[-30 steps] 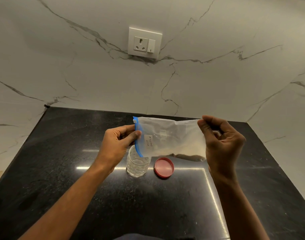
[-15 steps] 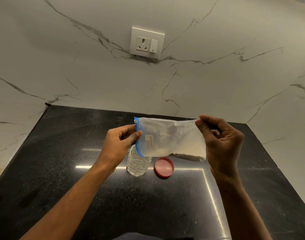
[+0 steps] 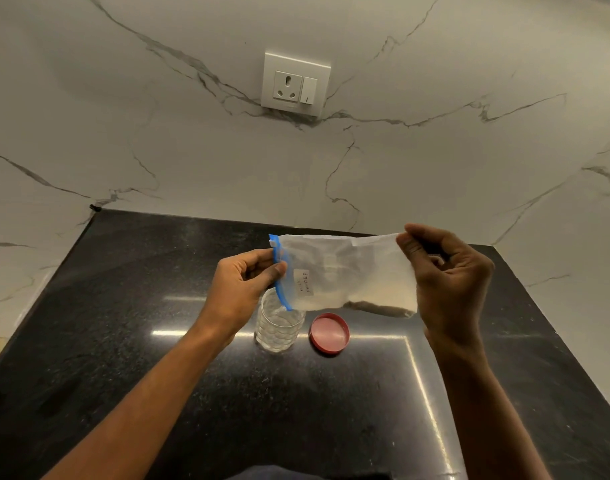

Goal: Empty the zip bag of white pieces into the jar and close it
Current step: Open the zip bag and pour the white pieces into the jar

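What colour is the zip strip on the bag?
Blue; the zip strip on the bag shows best in the head view.

Black stone counter (image 3: 123, 341), marble wall (image 3: 158, 150), white socket (image 3: 294, 84).

A black speckled countertop (image 3: 123, 341) carries a clear jar (image 3: 278, 327) just beside a red lid (image 3: 329, 333).

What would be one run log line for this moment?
left hand: grips zip bag at blue zip | right hand: grips bag bottom | bag mouth over jar | lid: off, on counter
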